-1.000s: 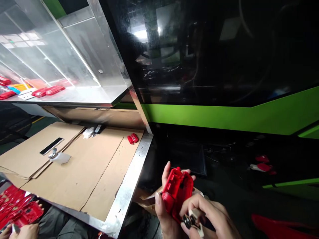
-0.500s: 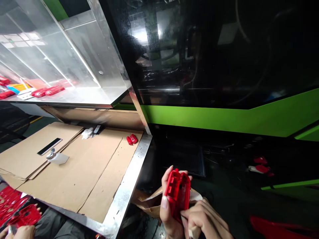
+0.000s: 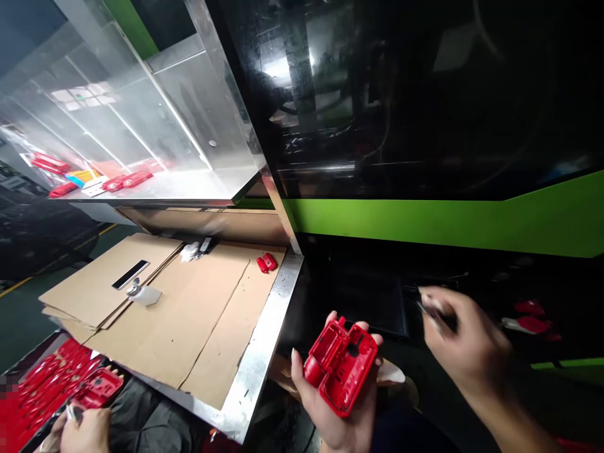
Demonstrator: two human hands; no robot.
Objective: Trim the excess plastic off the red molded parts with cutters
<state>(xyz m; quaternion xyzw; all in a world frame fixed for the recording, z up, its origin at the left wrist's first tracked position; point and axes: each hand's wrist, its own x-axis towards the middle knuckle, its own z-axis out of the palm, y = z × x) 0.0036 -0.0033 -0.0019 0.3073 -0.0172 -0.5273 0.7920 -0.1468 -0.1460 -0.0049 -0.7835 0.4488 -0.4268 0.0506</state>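
We see the left hand [image 3: 337, 402] low in the near centre of the scene, palm up, its fingers curled around a red plastic housing [image 3: 341, 366] that rests in the palm with its hollow inner side turned upward; the thumb lies along the housing's left edge and the fingertips show past its far edge, so the grasp is closed on the part. The right hand [image 3: 460, 343] hangs to the right of the housing and apart from it, above the dark recess [image 3: 377, 302] of the machine, with the fingers drawn together around a thin, blurred tool [image 3: 431, 314] (we cannot tell what kind it is, nor how tightly it is pinched). To the left stands a steel-edged table [image 3: 264, 352] covered with sheets of cardboard [image 3: 189, 314]. On the cardboard lie a small red piece [image 3: 267, 262] near the table's far right corner, a dark flat strip [image 3: 131, 274] farther left, and a pale object [image 3: 146, 294] just beside that strip. Above the table a clear panel [image 3: 155, 119] slopes over a shelf bearing more red parts [image 3: 127, 181]. A green band [image 3: 448, 220] runs along the black machine at the right. At the near left corner, another person's hand [image 3: 87, 431] rests by a tray of red parts [image 3: 56, 384].
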